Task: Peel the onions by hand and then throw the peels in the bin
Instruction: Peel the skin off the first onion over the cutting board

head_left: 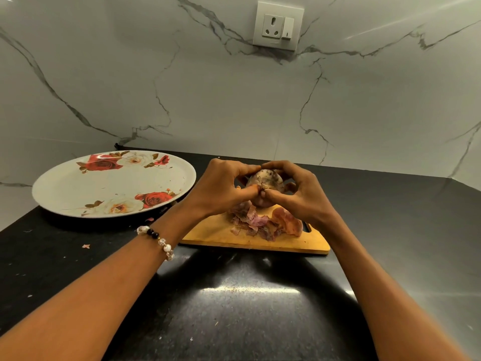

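You hold the round, mottled, dry-skinned onion (264,181) above the wooden chopping board (216,234), at twelve o'clock on the black counter (234,308). Left hand (221,187) and right hand (303,195) both grip it, thumbs pinching papery skin (brittle, tears easily); lift at the edge.

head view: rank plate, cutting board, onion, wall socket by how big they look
1. plate
2. cutting board, partly hidden by the hands
3. socket and onion: too alike to rank; socket is farther, onion partly covered.
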